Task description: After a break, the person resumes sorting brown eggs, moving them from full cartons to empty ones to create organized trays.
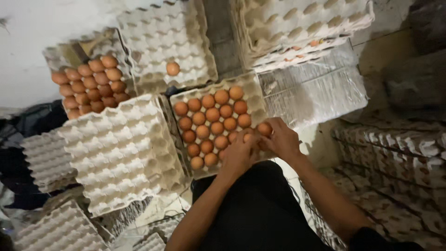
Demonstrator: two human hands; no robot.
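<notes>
A grey pulp egg tray (254, 95) lies just ahead of me, with several brown eggs (212, 115) sitting in its cups. My left hand (238, 155) rests over the tray's near right corner, its fingers curled on an egg (247, 137). My right hand (281, 139) is beside it at the tray's right edge, fingers closed on another brown egg (265, 128). Both forearms reach in from the bottom of the view over my dark trousers.
An overturned empty tray (121, 151) lies to the left. Behind it sits a tray of eggs (90, 86), and another tray (167, 44) holding a single egg (173, 69). Stacked trays (297, 23) and a plastic-wrapped stack (316, 88) stand at the back right; more stacks (395, 158) at right.
</notes>
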